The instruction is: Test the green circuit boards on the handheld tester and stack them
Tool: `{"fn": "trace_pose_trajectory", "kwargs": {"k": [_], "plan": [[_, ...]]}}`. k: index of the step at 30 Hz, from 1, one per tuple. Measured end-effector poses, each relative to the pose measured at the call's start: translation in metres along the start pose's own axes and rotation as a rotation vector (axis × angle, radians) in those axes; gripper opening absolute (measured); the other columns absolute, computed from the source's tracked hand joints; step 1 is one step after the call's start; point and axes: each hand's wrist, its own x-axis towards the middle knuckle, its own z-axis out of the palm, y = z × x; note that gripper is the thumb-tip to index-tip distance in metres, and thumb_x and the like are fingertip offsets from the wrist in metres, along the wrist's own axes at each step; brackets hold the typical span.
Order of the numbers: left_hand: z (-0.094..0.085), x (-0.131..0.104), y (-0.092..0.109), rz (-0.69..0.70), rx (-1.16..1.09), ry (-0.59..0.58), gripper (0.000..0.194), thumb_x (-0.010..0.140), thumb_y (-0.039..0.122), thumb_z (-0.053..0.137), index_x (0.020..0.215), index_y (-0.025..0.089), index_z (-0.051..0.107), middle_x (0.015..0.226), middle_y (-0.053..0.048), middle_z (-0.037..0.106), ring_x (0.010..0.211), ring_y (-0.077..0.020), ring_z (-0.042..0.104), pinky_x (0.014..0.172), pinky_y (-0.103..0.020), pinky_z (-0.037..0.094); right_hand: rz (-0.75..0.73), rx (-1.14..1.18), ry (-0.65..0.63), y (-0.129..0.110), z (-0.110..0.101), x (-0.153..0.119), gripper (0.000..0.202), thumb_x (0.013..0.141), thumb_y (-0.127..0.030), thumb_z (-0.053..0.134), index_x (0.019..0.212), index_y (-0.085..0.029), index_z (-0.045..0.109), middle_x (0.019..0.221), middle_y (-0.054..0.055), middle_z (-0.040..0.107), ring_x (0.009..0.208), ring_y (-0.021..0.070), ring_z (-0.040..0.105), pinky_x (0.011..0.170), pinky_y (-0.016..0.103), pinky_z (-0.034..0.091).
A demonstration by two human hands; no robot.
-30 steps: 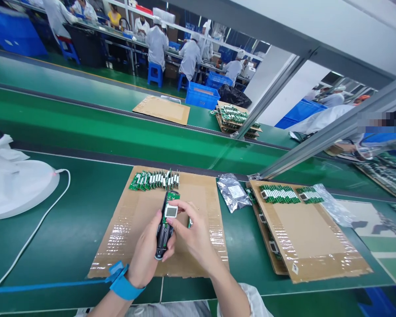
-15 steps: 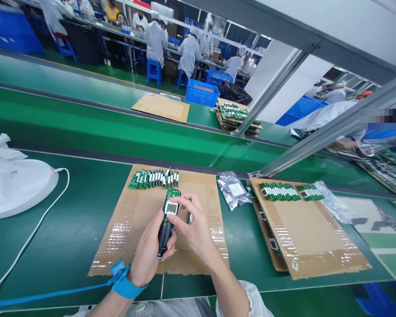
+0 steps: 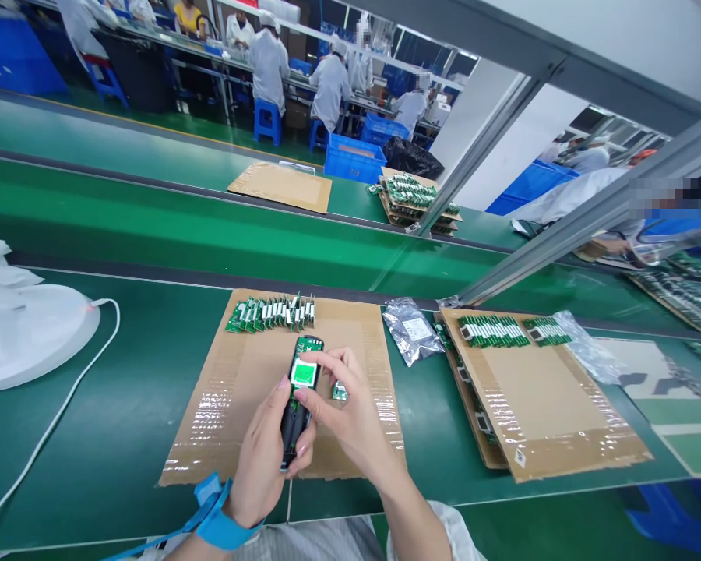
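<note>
My left hand (image 3: 264,450) is wrapped round a black handheld device housing (image 3: 293,428), tilted upright above the cardboard sheet (image 3: 210,425). A green circuit board (image 3: 310,343) lies in the housing's upper half, and its small screen (image 3: 304,374) glows bright green. My right hand (image 3: 354,409) has its thumb and index finger on the board, at the lower and upper edges of the screen. Partly behind the right fingers, another small circuit board (image 3: 339,390) rests on the cardboard. A row of standing circuit boards (image 3: 272,313) lines the sheet's far edge.
A silver bag (image 3: 412,331) lies right of the sheet. Beyond it, stacked cardboard (image 3: 554,397) carries more boards (image 3: 494,331). At left stand a white round base (image 3: 40,335) and its cable (image 3: 87,374). A blue wrist strap (image 3: 225,523) trails leftward. A metal post (image 3: 479,156) rises ahead.
The screen has turned from dark grey to lit green. Both hands keep nearly the same hold, and the view has shifted slightly.
</note>
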Motion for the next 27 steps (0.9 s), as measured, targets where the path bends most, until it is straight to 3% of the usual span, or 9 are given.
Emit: {"fn": "trace_pose_trajectory", "kwargs": {"k": [10,14,18,21,24,27], "plan": [[0.002,-0.004,0.002,0.054,0.078,-0.017,0.048,0.09,0.065,0.045,0.075,0.02,0.051,0.045,0.006,0.043,0.035,-0.0066,0.027,0.035,-0.018,0.02,-0.034,0.009,-0.007,-0.002,-0.003,0.003,0.033,0.085,-0.024,0.071,0.117,-0.033,0.066,0.087,-0.001,0.049,0.085,0.0153,0.051,0.079,0.028,0.041],[-0.005,0.0,-0.006,0.125,0.246,0.034,0.045,0.092,0.062,0.043,0.081,0.021,0.058,0.053,0.004,0.047,0.042,-0.0103,0.037,0.038,-0.021,0.03,0.054,0.074,0.003,0.007,0.001,0.0,0.031,0.083,-0.032,0.074,0.111,-0.027,0.062,0.081,-0.003,0.051,0.075,0.0139,0.051,0.069,0.026,0.04],[-0.01,0.01,-0.015,0.182,0.383,0.08,0.04,0.087,0.062,0.055,0.096,0.024,0.064,0.067,-0.001,0.057,0.055,-0.0157,0.049,0.048,-0.025,0.042,0.208,0.127,0.122,0.025,0.013,-0.007,0.03,0.085,-0.037,0.066,0.105,-0.022,0.049,0.07,-0.006,0.049,0.058,0.0115,0.044,0.054,0.024,0.035],[-0.013,0.022,-0.019,0.158,0.408,0.051,0.045,0.087,0.064,0.053,0.104,0.024,0.063,0.069,0.0,0.057,0.056,-0.0152,0.047,0.047,-0.024,0.04,0.198,0.112,0.269,0.037,0.007,-0.01,0.025,0.086,-0.037,0.059,0.1,-0.022,0.044,0.067,-0.007,0.046,0.056,0.0115,0.044,0.053,0.023,0.035],[-0.019,0.034,-0.023,0.123,0.413,0.02,0.048,0.09,0.066,0.042,0.094,0.022,0.06,0.06,0.003,0.047,0.049,-0.0117,0.037,0.042,-0.02,0.032,0.227,-0.1,0.357,0.047,-0.014,-0.009,0.023,0.087,-0.042,0.055,0.096,-0.022,0.045,0.062,-0.008,0.042,0.055,0.012,0.044,0.054,0.023,0.034],[-0.026,0.044,-0.028,0.12,0.406,0.02,0.049,0.092,0.066,0.037,0.087,0.021,0.057,0.057,0.005,0.044,0.047,-0.0101,0.034,0.042,-0.019,0.031,0.276,-0.45,0.259,0.056,-0.028,-0.006,0.023,0.085,-0.041,0.057,0.096,-0.022,0.049,0.058,-0.009,0.041,0.051,0.0125,0.044,0.052,0.023,0.028]]}}
